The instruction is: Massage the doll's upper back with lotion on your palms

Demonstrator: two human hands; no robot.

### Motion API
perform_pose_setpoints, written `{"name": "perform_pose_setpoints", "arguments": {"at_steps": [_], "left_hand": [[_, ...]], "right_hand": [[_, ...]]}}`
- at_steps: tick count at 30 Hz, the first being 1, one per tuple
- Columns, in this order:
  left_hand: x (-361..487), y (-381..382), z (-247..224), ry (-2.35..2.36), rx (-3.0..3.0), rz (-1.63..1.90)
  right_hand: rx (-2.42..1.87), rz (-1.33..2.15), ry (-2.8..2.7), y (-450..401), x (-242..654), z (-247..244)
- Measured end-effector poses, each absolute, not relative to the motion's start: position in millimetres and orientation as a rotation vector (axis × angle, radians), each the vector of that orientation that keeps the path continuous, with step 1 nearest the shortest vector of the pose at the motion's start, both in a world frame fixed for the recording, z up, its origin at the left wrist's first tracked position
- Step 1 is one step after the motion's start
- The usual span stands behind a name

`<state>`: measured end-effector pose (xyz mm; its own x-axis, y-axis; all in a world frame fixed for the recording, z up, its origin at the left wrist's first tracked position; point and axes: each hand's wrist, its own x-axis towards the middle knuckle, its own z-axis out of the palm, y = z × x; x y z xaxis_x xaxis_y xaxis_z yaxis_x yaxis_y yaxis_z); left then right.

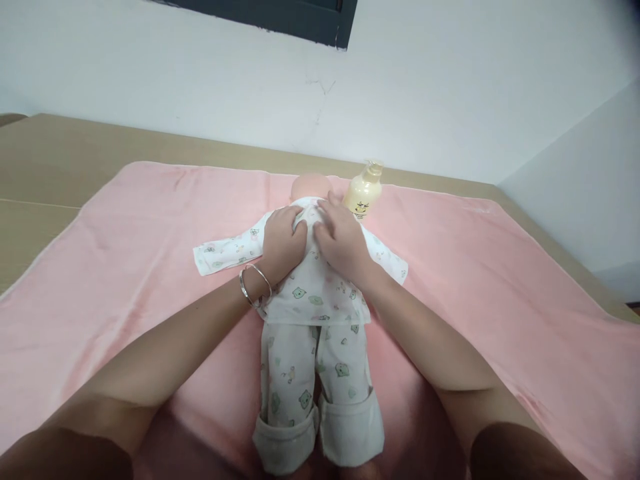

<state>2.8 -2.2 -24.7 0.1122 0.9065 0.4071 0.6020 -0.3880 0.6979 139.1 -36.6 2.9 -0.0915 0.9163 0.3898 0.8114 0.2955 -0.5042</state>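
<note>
A baby doll lies stretched out with its head away from me; no face shows, so it seems to be lying on its front. It wears a white printed top and matching trousers with the cuffs rolled up. My left hand rests on the upper left of the top, fingers extended, a silver bangle at the wrist. On the upper right of the top lies my right hand, palm down with the fingers spread. Both thumbs point inward, a small gap between them.
A yellow pump bottle stands just right of the doll's head. Beneath everything is a pink blanket, spread over a wooden table. A white wall with a dark-framed panel rises behind.
</note>
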Motion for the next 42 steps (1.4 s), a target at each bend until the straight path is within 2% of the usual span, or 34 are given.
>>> {"name": "perform_pose_setpoints", "arguments": {"at_steps": [9, 14, 18, 23, 28, 33, 42], "left_hand": [[2, -4, -24, 1.499, 2.036, 1.152], [0, -3, -21, 1.505, 2.039, 1.112], [-3, -1, -7, 1.461, 1.907, 1.092], [18, 14, 22, 1.211, 1.679, 1.248], [67, 66, 28, 1.094, 1.783, 1.372], [106, 121, 18, 0.993, 1.58, 1.272], [106, 123, 31, 0.762, 1.453, 1.11]], "right_hand": [[-1.506, 0.259, -1.769, -42, 140, 11], [-1.587, 0.288, -1.964, -39, 138, 6], [-1.535, 0.153, -1.878, -37, 167, 33], [-1.437, -0.088, -1.965, -22, 215, 63], [-1.51, -0.04, -1.984, 3, 230, 52], [-1.536, -0.037, -2.047, 18, 233, 40], [-1.585, -0.209, -1.983, 24, 222, 33]]}}
